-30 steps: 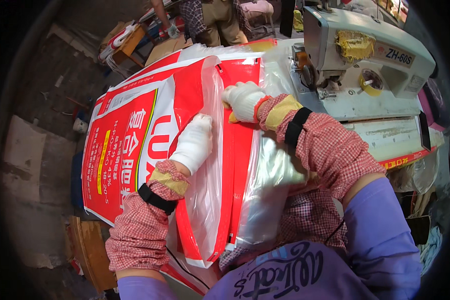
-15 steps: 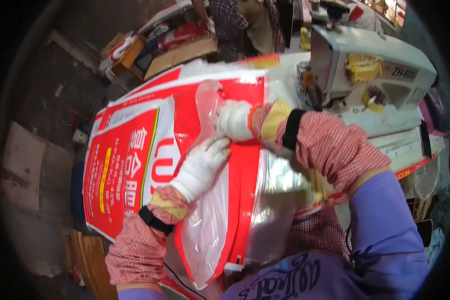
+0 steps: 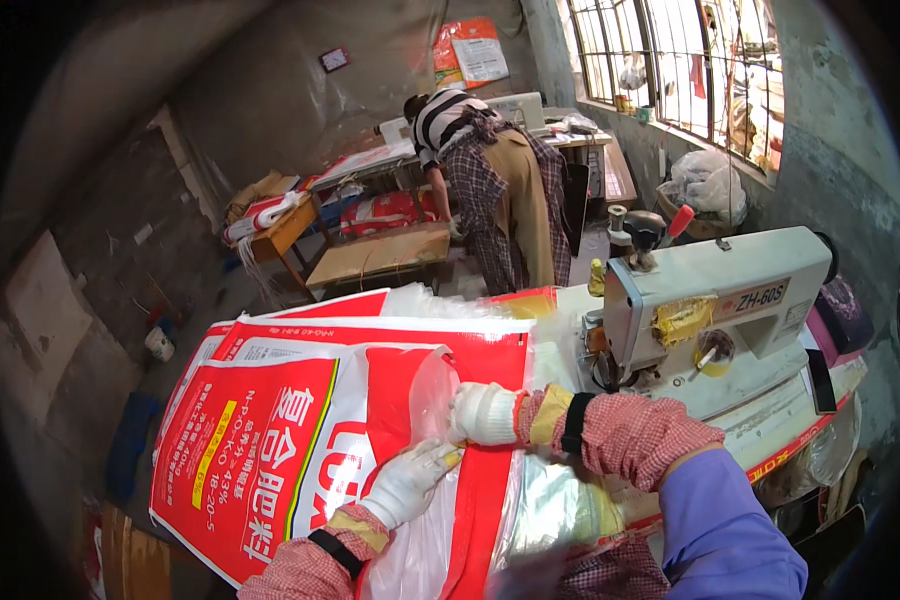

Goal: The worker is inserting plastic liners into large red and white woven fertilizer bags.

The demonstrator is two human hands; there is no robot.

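Note:
A red and white printed woven sack (image 3: 240, 440) lies spread over the table, on a stack of similar sacks. From it a clear plastic liner (image 3: 432, 390) comes out, crumpled and running toward me. My right hand (image 3: 485, 414), in a white knitted glove, is closed on the liner near the sack's right part. Just below and to its left, my left hand (image 3: 407, 485), gloved likewise, pinches the liner too, its fingertips close to the right hand. The fingertips of both are partly hidden in the plastic.
A pale industrial sewing machine (image 3: 720, 310) stands at right, with a roll of tape (image 3: 714, 352) against its body and a dark phone (image 3: 819, 380) beside it. More clear plastic (image 3: 550, 505) lies by my right forearm. Farther off, a person (image 3: 500, 180) bends beside a wooden bench (image 3: 380, 255).
The view has tilted up, so the far person, window and wall now show and my hands sit lower in the picture. Both hands stay together on the liner.

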